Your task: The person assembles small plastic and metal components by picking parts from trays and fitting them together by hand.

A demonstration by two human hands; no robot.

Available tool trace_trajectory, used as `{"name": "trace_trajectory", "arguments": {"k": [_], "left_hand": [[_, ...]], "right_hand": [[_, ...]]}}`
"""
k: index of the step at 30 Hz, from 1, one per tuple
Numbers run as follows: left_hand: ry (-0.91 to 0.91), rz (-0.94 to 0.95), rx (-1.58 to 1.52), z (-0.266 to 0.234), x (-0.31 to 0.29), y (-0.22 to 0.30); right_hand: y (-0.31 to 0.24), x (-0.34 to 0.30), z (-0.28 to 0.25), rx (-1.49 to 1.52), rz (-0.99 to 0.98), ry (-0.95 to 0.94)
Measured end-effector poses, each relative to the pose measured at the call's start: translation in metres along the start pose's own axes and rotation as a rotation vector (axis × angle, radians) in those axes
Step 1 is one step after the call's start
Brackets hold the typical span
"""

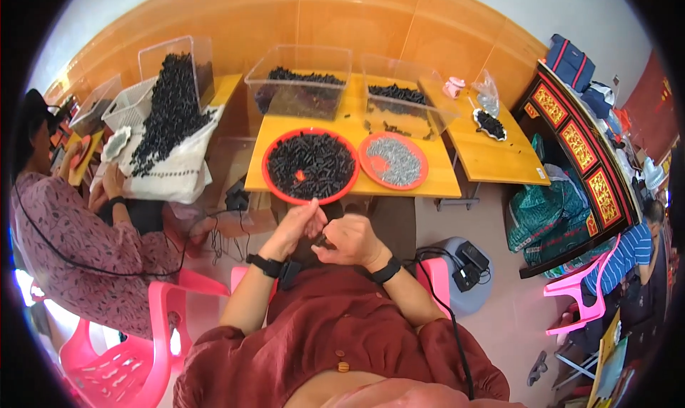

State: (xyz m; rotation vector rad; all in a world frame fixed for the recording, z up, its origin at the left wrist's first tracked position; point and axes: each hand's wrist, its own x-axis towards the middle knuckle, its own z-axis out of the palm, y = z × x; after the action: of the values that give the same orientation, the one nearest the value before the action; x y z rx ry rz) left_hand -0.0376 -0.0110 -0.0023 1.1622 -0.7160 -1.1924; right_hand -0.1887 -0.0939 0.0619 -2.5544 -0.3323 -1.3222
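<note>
My left hand (298, 226) and my right hand (349, 240) meet just below the near edge of a yellow table (442, 183). My right hand pinches a small black part (322, 241). The fingertips of my left hand touch that part from the left; whether they hold a piece of their own is too small to tell. Straight ahead on the table stands a red round tray (270, 179) full of small black parts. Beside it on the right is a smaller red tray (422, 172) of small silver metal pieces. Both wrists carry black bands.
Clear plastic bins (300, 69) with more black parts stand at the table's back. A white sack (175, 172) heaped with black parts is at left, next to a seated person in a patterned top (64, 244). Pink plastic chairs, a second yellow table (499, 158) and a dark carved cabinet (592, 165) stand around.
</note>
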Motion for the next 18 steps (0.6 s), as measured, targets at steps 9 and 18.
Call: {"name": "trace_trajectory", "arguments": {"k": [9,18], "left_hand": [[0.123,-0.002,-0.143,-0.010,0.004,-0.010],[0.104,0.037,-0.038,-0.009,0.007,-0.011]], "right_hand": [[0.046,0.098,-0.070,-0.435,0.235,0.623],[0.120,0.075,-0.062,-0.570,0.895,0.035]]}}
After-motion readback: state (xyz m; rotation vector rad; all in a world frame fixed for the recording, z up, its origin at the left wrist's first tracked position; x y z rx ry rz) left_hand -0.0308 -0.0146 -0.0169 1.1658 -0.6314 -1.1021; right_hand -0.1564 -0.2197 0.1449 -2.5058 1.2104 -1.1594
